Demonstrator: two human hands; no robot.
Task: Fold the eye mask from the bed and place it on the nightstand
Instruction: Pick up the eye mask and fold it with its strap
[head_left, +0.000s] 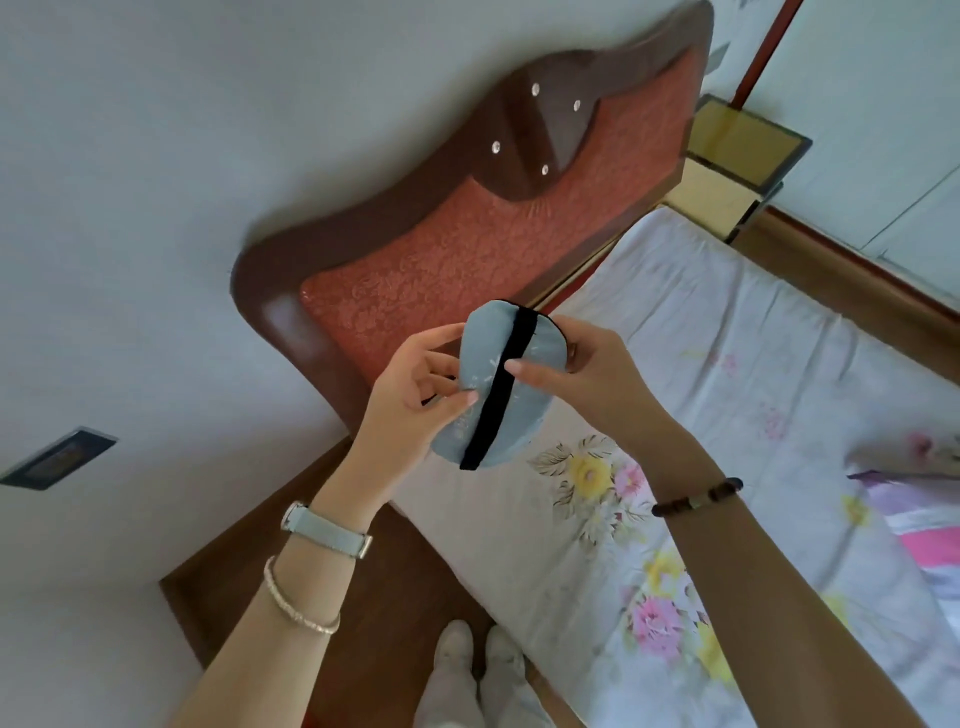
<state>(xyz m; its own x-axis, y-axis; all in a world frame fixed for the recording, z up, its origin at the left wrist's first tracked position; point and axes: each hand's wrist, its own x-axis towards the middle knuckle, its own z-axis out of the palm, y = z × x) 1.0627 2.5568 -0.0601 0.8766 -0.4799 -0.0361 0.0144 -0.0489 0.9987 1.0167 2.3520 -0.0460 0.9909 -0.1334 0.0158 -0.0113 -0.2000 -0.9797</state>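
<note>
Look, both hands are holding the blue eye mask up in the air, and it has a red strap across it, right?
Almost. Both hands, left and right, do hold the blue eye mask up, but the head view shows its strap is black, not red.

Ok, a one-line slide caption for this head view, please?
Both hands, left hand and right hand, hold a folded blue eye mask with black strap above the floral bed.
</note>
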